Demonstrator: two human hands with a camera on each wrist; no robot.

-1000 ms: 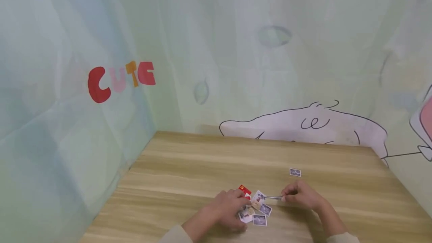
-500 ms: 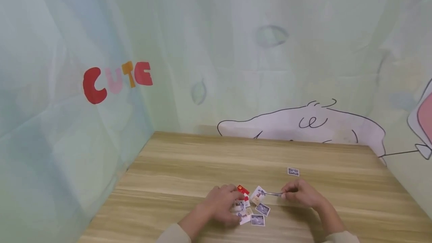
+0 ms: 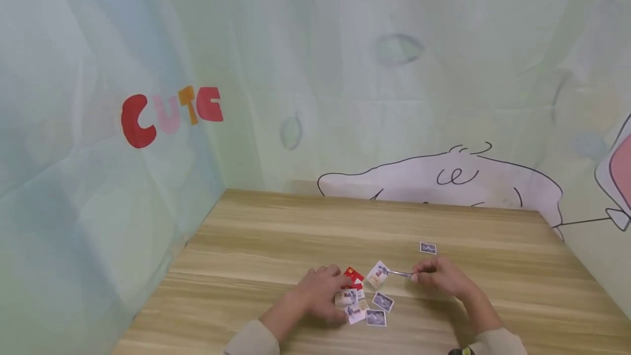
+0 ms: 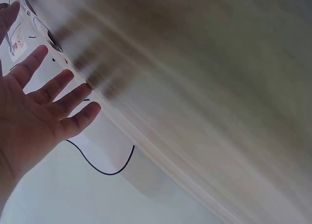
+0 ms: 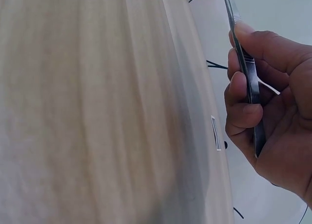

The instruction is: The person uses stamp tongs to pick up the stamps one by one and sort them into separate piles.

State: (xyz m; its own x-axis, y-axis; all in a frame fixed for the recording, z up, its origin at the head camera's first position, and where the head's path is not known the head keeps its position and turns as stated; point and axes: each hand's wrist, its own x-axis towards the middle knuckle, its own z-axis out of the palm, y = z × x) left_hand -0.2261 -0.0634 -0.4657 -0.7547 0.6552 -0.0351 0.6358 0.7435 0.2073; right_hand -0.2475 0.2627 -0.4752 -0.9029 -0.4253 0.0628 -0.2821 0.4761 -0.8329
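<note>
Across the upper part of the head view hangs a pale green backdrop [image 3: 320, 86], with coloured letters [image 3: 168, 127] reading CUTE at left and a cartoon figure [image 3: 404, 184] behind the far edge of the wooden table [image 3: 276, 229]. Below the centre lies a loose cluster: a red stamp [image 3: 353, 276] partly covered by the left hand's fingers, an upper white stamp [image 3: 346, 297] and a lower white stamp [image 3: 357, 313] overlapping beneath it, and two grey stamps [image 3: 383, 301] to their right. Another grey stamp [image 3: 428, 248] lies apart, farther up and right, just above the right hand [image 3: 441, 276]. That hand pinches the tweezers [image 3: 400, 273] between thumb and fingers; their tips meet the right edge of the printed stamp [image 3: 377, 275], which sits just above and right of the cluster. The left hand [image 3: 317, 293] grips nothing, its fingers spread over the cluster's left side — whether they press on the paper, I cannot tell. The left wrist view alone bares that hand's palm and parted fingers; the right wrist view shows the tweezers' rear end against the palm — their tips run out of frame at the top.
</note>
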